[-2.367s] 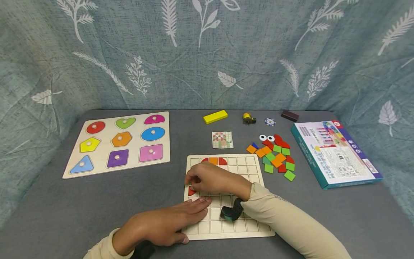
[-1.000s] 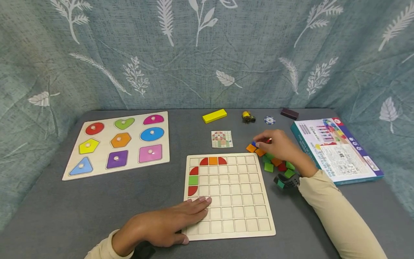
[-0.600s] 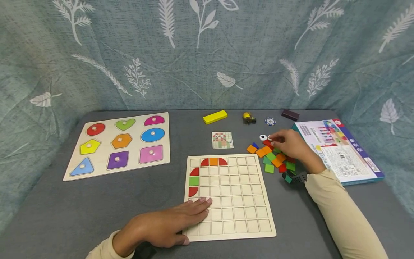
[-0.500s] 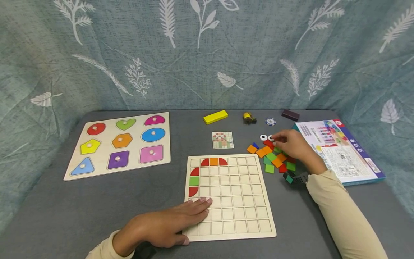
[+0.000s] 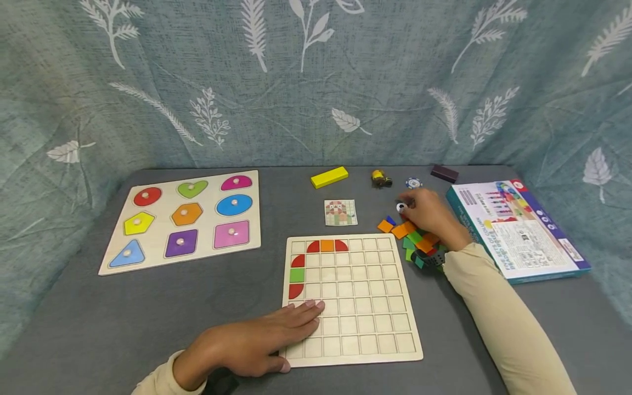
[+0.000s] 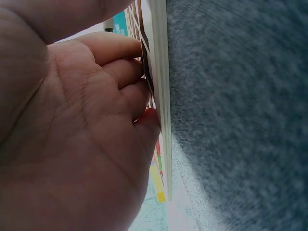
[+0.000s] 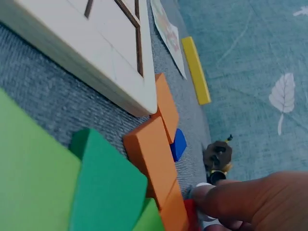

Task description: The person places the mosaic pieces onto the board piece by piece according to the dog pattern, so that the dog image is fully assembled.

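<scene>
Fingertip grip of right hand apparently pinching white eye disc, far of tile pile; left hand flat on grid board. Risk: disc slipping, scattering tiles.

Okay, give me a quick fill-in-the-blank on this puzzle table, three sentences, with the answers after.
1. The left hand lies flat on the near-left corner of the ____ board.
2. The right hand touches a white ____ piece at the far edge of the tile pile.
3. The one square tile in the board's top row is ____.

Missing words: grid; eye; orange
</scene>
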Available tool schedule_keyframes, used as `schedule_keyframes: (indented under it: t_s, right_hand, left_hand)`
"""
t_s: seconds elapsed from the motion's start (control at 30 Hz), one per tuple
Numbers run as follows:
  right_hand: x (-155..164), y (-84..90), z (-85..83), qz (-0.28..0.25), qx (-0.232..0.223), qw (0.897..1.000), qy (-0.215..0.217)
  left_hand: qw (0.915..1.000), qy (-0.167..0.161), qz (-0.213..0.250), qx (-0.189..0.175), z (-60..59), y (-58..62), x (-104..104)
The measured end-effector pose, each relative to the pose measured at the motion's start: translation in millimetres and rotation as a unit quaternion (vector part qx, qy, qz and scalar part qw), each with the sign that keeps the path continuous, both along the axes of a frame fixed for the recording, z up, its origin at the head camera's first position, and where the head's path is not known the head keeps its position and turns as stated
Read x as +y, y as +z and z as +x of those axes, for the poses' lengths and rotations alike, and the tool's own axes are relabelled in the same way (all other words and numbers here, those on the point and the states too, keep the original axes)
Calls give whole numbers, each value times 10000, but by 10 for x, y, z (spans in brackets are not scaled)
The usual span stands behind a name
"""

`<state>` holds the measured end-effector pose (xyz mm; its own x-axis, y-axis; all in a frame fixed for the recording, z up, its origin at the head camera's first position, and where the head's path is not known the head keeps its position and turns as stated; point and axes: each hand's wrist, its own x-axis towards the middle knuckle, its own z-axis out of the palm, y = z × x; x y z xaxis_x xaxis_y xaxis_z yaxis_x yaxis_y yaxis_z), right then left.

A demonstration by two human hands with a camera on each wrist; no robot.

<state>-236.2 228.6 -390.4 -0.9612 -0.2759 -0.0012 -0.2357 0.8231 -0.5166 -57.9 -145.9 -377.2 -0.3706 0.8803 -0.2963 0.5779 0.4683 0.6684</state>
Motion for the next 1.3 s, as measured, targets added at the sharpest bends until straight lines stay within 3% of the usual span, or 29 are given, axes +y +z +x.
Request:
schedule_keyframes:
  t_s: [0.17,0.43,0.93,1.3]
  right_hand:
    - [-16,30,-10,96,-158,9998,-107]
    - [-98,95,67,67,-29,9996,-290]
    - [-438,170,194,-343,-250,9984,385]
    - [-732,147,300,-587,20,9910,1204]
  left_hand:
    - [10000,-54,46,49,0,-6,8]
    - [10000,-34,25,-16,7,1,-3]
    - [9998,62,-7,-181,-6,19,2]
    - [9996,120,-119,-219,-20,11,18]
